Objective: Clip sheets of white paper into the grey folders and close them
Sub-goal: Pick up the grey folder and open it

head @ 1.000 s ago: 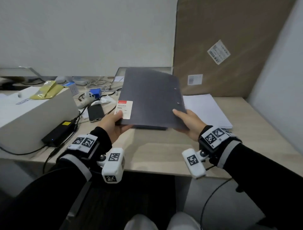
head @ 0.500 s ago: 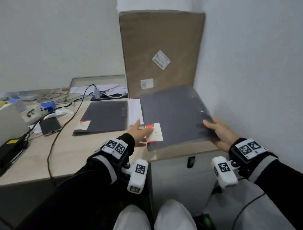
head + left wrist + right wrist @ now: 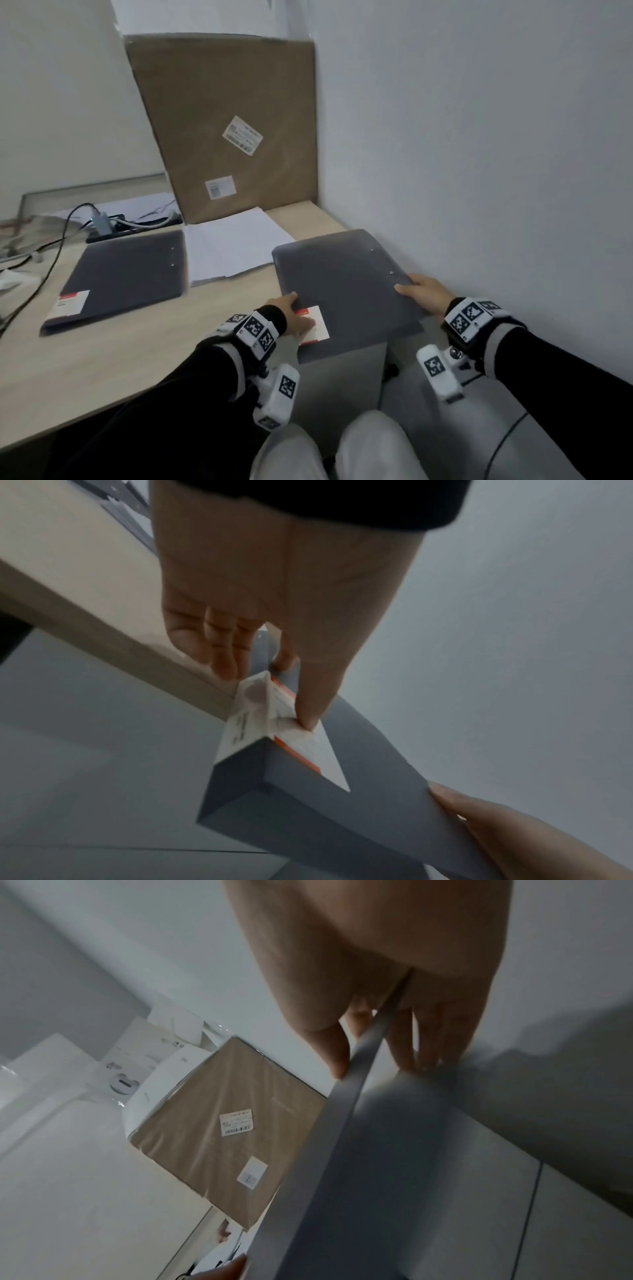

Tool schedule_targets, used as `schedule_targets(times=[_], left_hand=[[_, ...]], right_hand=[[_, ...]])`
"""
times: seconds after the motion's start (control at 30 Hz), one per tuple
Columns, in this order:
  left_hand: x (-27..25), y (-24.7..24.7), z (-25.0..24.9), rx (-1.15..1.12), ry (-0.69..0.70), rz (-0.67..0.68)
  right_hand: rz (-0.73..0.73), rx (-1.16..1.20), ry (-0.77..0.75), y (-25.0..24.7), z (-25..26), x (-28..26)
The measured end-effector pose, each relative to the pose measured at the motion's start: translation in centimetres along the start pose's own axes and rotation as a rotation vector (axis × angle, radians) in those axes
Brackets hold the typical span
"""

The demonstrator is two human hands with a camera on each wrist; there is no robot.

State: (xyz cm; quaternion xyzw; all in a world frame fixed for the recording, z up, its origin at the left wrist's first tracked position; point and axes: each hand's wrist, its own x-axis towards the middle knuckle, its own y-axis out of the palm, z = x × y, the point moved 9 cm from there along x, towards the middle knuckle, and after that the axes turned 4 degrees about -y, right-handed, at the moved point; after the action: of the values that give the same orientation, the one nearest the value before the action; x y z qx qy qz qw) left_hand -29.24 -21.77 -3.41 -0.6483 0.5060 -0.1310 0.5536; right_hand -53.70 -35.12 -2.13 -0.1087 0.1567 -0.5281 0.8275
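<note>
A closed grey folder (image 3: 346, 284) is held by both hands over the desk's right end, partly past the desk edge. My left hand (image 3: 291, 317) pinches its near-left corner, thumb on the white and red label (image 3: 317, 327). The left wrist view shows the folder (image 3: 308, 791) from below, with the thumb on the label (image 3: 274, 718). My right hand (image 3: 424, 294) grips the right edge, thumb on top; in the right wrist view the folder edge (image 3: 349, 1110) runs between thumb and fingers. A second closed grey folder (image 3: 120, 277) lies on the desk at left. A stack of white paper (image 3: 233, 246) lies between them.
A large brown cardboard package (image 3: 226, 123) leans against the back wall. Cables and a power strip (image 3: 102, 222) lie at the back left. The white wall (image 3: 479, 171) stands close on the right. A grey cabinet (image 3: 342, 377) stands under the held folder. My knees show below.
Both hands carried the folder from the desk's middle to its right end and lowered it. The head view swung right, and the second folder on the desk came into sight.
</note>
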Motion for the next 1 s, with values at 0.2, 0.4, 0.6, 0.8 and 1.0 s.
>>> schedule_targets(times=[0.2,0.4,0.6,0.8,1.0], left_hand=[[-1.1,-0.7,-0.3,0.056,-0.037,-0.004],[-3.4,-6.9,-3.8,-0.675,0.155,0.028],[-7.7,-13.5,-3.6,-0.873,0.186,0.087],[-8.6,-15.2,6.4,-1.09,0.147,-0.076],[-10.6,-9.2,17.5,-1.117,-0.118,-0.007]], right_hand=[[0.079,0.184,-0.067,-0.2,5.3,-2.0],[0.366,0.466,-0.243,4.2,14.9,-5.4],[0.6,0.375,-0.259,14.2,20.1,-6.9],[0.683,0.193,-0.238,21.1,19.8,-7.8],[0.638,-0.276,-0.319,24.3,16.5,-6.1]])
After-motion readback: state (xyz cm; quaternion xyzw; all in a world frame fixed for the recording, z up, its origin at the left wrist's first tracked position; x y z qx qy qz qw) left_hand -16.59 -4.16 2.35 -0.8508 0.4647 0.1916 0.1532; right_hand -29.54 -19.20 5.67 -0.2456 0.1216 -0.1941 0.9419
